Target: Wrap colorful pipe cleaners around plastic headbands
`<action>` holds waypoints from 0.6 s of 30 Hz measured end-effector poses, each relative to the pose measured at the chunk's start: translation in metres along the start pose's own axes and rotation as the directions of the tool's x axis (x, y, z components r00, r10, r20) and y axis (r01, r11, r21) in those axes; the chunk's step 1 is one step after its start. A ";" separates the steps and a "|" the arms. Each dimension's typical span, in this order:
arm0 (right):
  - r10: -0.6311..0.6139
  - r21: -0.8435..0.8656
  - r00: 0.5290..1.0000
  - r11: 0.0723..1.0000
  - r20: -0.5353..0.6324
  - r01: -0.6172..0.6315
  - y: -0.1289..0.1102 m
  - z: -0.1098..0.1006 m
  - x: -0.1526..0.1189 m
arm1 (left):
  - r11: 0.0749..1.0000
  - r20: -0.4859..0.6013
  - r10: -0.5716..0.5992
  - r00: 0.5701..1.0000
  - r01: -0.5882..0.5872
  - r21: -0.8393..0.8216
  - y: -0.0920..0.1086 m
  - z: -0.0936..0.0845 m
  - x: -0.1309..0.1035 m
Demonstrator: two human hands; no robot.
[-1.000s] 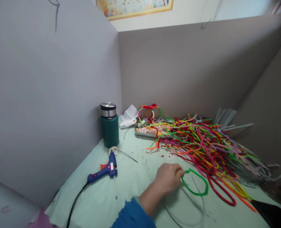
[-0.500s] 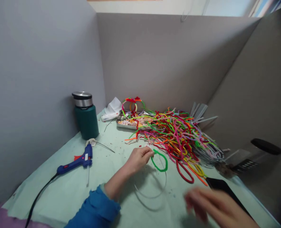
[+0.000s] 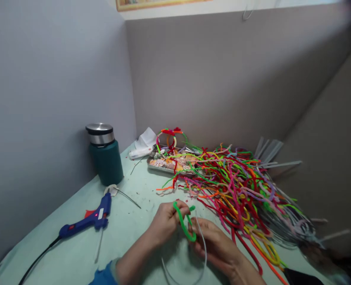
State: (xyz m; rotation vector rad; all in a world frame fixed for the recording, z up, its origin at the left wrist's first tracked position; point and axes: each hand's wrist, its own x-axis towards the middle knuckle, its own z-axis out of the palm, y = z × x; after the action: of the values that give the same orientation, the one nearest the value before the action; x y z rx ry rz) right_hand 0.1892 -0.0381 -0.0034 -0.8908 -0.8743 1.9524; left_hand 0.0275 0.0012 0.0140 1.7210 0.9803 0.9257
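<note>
A green pipe cleaner (image 3: 180, 218), bent into a loop, is pinched in the fingers of my left hand (image 3: 164, 222). My right hand (image 3: 216, 246) has closed on the loop's lower right side, its fingertips partly hidden behind it. A thin pale wire (image 3: 205, 250) curves down past my right fingers in a wide arc over the table; whether a finger grips it I cannot tell. Just beyond both hands spreads a tangled heap of coloured pipe cleaners (image 3: 231, 180), with a dark red one (image 3: 249, 253) trailing beside my right forearm.
On the left lie a blue glue gun (image 3: 84, 225) with its black cord and a dark green bottle (image 3: 106, 164). A metal tray (image 3: 160, 169) of small pieces stands at the back, near crumpled white paper (image 3: 144, 144). Clear glue sticks (image 3: 270, 150) lie behind the heap.
My right hand has come in from the lower right to meet the green loop. The loop has turned and sits closer to my left fingers. The view has shifted a little.
</note>
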 end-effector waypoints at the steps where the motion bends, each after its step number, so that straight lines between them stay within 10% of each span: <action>1: -0.004 0.008 1.000 1.000 -0.009 0.004 0.001 -0.001 0.000 | 1.000 0.001 -0.008 1.000 0.008 -0.004 0.001 0.001 -0.001; 8: -0.033 0.116 0.997 0.992 -0.068 0.041 0.004 -0.006 0.008 | 0.998 0.043 -0.025 0.999 0.023 0.054 0.007 0.002 -0.005; 18: -0.280 -0.306 0.903 0.935 -0.327 0.179 0.000 -0.012 0.010 | 0.997 0.083 -0.062 0.995 0.058 0.043 0.009 0.001 -0.009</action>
State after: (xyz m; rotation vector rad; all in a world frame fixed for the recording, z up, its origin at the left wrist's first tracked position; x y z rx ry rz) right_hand 0.1947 -0.0263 -0.0119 -1.2047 -0.9841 1.4195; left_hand 0.0265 -0.0094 0.0205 1.7409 0.9957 0.7931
